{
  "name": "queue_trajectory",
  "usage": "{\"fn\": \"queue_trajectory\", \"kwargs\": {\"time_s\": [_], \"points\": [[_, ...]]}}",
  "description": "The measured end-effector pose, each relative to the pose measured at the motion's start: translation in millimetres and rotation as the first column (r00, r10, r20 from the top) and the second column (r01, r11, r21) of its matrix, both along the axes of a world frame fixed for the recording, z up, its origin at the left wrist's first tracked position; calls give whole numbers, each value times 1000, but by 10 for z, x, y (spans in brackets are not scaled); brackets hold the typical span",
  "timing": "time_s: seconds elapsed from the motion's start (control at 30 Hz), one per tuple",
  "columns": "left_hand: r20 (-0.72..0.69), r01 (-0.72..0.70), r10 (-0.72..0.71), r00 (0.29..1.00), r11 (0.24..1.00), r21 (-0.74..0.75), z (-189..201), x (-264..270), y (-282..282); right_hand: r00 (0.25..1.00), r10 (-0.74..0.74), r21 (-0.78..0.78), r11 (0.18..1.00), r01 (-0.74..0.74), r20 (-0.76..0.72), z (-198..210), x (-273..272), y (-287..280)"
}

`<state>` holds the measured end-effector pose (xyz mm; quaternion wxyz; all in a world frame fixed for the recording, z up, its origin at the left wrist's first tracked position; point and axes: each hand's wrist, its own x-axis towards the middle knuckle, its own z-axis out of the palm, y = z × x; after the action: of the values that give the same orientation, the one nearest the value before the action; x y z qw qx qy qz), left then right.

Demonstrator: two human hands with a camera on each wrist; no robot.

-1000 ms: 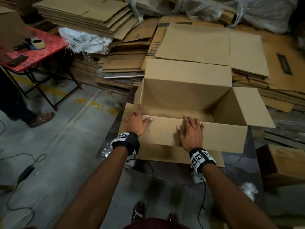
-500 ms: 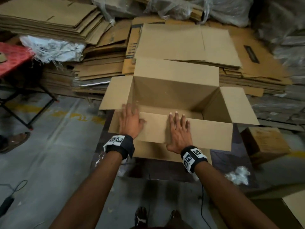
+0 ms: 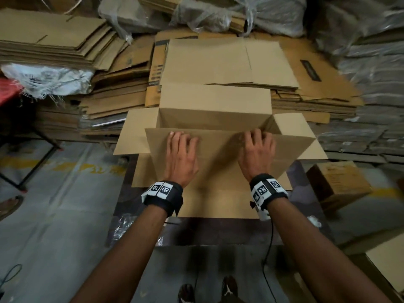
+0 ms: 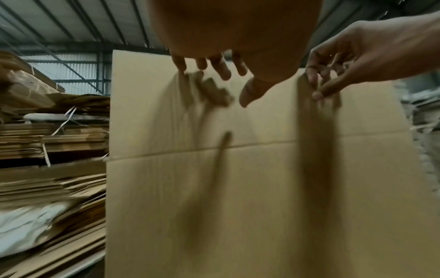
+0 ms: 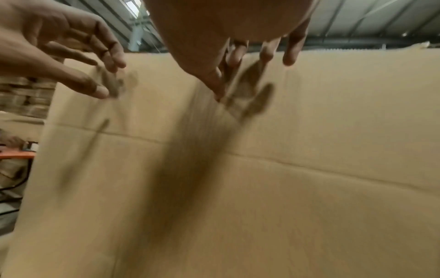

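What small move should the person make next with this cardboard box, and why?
Probably push the near flap forward and down over the opening of the box. The left hand and right hand both lie spread on that flap, fingertips near its free edge. It stands tilted up, the box is open, and the side flaps are spread outward.

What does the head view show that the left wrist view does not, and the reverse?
Only the head view shows the open inside of the box, the wrist bands and the shoes. Only the left wrist view shows the metal roof. Both show the left hand and right hand at the near flap, plus stacks of flat cardboard.
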<state>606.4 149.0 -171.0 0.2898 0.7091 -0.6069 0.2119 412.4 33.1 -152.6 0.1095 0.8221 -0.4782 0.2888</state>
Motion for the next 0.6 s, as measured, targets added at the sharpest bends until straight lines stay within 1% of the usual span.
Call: {"fn": "queue_trajectory", "kwargs": {"time_s": [0.07, 0.13, 0.2, 0.27, 0.3, 0.33, 0.37, 0.4, 0.43, 0.47, 0.5, 0.53, 0.57, 0.6], "points": [[-51, -47, 54, 997, 988, 144, -106, 4, -77, 998, 16, 111, 994, -9, -59, -161, -104, -115], [-120, -92, 124, 985, 965, 246, -277, -18, -81, 997, 32, 206, 978, -16, -73, -351, -240, -158], [-192, -111, 168, 967, 954, 279, -449, -56, -46, 998, 39, 275, 961, -24, -50, -522, -386, -158], [-221, -124, 194, 956, 948, 294, -611, -108, -1, 999, 48, 303, 952, -39, -21, -659, -521, -143], [-248, -139, 217, 944, 945, 297, -691, -137, 18, 1000, 30, 308, 951, -29, 3, -727, -578, -143], [-311, -164, 251, 917, 946, 280, -735, -188, 32, 999, -25, 318, 948, 8, 47, -793, -638, -139], [-416, -207, 298, 859, 946, 249, -779, -236, 37, 986, -122, 354, 932, 74, 114, -859, -694, -135], [-554, -266, 352, 754, 936, 232, -793, -292, 35, 950, -248, 422, 894, 150, 188, -926, -748, -139], [-686, -336, 407, 603, 910, 245, -800, -333, 25, 892, -379, 515, 831, 211, 247, -980, -801, -148], [-785, -392, 428, 448, 883, 258, -805, -354, 4, 821, -489, 605, 760, 237, 293, -1007, -854, -170], [-846, -434, 415, 335, 865, 252, -826, -345, -19, 750, -570, 672, 703, 234, 336, -1026, -909, -201], [-878, -463, 388, 279, 856, 231, -845, -310, -43, 686, -618, 721, 664, 196, 383, -1036, -950, -249], [-889, -474, 373, 267, 854, 216, -875, -259, -61, 642, -645, 760, 633, 145, 414, -1054, -995, -306], [-886, -471, 370, 281, 857, 209, -896, -208, -76, 623, -654, 790, 607, 93, 429, -1081, -1038, -366]]}}
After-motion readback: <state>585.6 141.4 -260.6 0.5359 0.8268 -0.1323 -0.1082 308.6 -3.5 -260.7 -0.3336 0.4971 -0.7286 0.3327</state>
